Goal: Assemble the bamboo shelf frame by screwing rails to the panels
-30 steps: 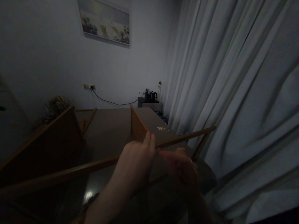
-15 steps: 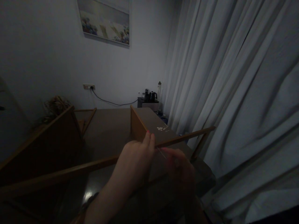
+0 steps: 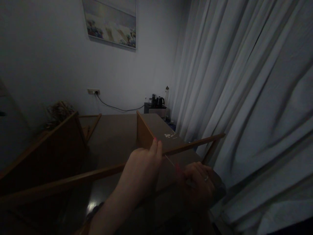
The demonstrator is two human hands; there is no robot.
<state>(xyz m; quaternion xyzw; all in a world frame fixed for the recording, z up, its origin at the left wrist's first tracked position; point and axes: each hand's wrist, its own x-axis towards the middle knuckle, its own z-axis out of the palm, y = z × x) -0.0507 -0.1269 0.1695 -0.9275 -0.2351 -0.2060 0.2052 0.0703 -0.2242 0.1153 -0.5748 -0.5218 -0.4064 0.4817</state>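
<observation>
My left hand (image 3: 143,166) is closed around a long wooden rail (image 3: 97,173), where the rail meets an upright wooden panel (image 3: 144,130). Its fingertips rest by the panel's front edge. Low on the right, my right hand (image 3: 198,182) is curled around a screwdriver, with a ring on one finger. The screwdriver's thin metal shaft (image 3: 170,160) points up and left, its tip at the underside of the rail beside my left fingers. Its handle is mostly hidden in the dark grip.
Underneath is a dark tabletop (image 3: 114,130). A larger wooden panel (image 3: 49,147) stands at left. Small white bits (image 3: 169,135) lie beyond the rail. A black kettle (image 3: 160,101) stands on a cabinet at the back. Grey curtains (image 3: 220,81) hang along the right.
My right hand has shifted back and right along the screwdriver and turned, with its knuckles now on top. The shaft's tip stays at the rail. My left hand has not moved.
</observation>
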